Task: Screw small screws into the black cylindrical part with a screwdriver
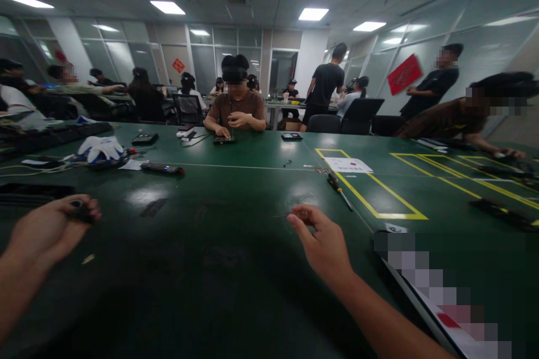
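Observation:
Over the left side of the green table (177,258), my left hand (46,233) is closed around a small dark object (81,212). It has a round end, but blur hides its kind. My right hand (324,241), nearer the middle, pinches a thin tool (279,216) between thumb and fingers. A slender metal shaft points left from the fingertips, and the rest is mostly covered by them. Beyond that hand lies a screwdriver (339,190) with a black and yellow handle. Below my left hand is a small pale scrap (88,259).
White and blue gloves (100,150) lie at the far left, near a dark red-tipped tool (162,169). A white paper (347,165) overlaps yellow tape lines (402,216). A dark-edged board (415,286) is at the right. One person (234,106) works opposite; another (458,112) leans in.

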A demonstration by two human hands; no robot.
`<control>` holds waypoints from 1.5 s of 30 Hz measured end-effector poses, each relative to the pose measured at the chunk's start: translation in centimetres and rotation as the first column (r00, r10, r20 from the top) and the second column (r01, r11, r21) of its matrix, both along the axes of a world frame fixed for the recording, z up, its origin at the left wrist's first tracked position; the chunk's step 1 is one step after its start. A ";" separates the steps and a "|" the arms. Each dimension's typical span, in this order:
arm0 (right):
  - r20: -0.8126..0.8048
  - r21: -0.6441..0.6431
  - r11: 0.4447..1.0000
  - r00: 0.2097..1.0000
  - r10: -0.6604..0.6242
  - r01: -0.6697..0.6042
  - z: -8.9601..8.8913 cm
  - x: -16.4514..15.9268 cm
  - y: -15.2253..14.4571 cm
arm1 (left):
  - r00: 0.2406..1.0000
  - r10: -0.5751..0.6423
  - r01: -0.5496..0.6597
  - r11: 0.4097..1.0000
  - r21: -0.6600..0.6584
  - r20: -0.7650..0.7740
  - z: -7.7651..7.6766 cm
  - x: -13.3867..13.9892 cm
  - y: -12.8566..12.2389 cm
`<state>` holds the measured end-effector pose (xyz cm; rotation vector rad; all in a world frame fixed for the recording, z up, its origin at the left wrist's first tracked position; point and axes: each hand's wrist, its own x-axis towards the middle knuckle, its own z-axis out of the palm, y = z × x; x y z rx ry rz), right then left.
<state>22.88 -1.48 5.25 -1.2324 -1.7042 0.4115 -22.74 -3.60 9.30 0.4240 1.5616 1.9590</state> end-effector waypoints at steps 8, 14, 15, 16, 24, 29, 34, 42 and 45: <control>-0.185 -0.013 0.999 0.982 0.045 -0.048 0.2 0.0 -0.3 | 0.807 -0.566 0.568 0.822 0.041 0.169 -3.1 14.7 3.4; -0.460 -0.014 1.000 0.888 -0.010 0.004 0.9 0.2 -0.1 | 0.667 -0.735 0.734 0.676 -0.060 -0.118 -6.5 25.3 3.8; -0.497 -0.015 1.000 0.867 -0.025 0.020 1.0 0.2 -0.1 | 0.627 -0.753 0.755 0.650 -0.086 -0.199 -7.1 26.4 3.7; -0.529 -0.014 0.999 0.848 -0.036 0.034 1.1 0.2 -0.1 | 0.579 -0.767 0.779 0.620 -0.089 -0.276 -7.7 27.3 3.4; -0.442 0.087 0.996 0.897 0.013 0.028 1.0 -0.1 -0.9 | 0.344 -0.710 0.844 0.520 -0.129 -0.615 -9.8 27.7 1.9; -0.084 0.155 0.988 0.996 0.034 -0.020 0.5 0.0 -1.7 | 0.359 -0.709 0.845 0.523 -0.111 -0.607 -10.1 26.9 2.1; 0.023 0.207 0.978 0.999 -0.024 0.019 0.6 0.0 -1.9 | 0.379 -0.701 0.831 0.545 -0.110 -0.604 -10.0 26.9 2.2; 0.090 0.297 0.955 0.996 -0.016 -0.011 0.9 0.1 -2.3 | 0.405 -0.688 0.800 0.585 -0.130 -0.603 -9.3 26.9 1.8; 0.120 0.295 0.954 0.992 0.024 -0.059 0.9 0.0 -2.4 | 0.410 -0.681 0.786 0.601 -0.143 -0.607 -9.2 26.9 1.8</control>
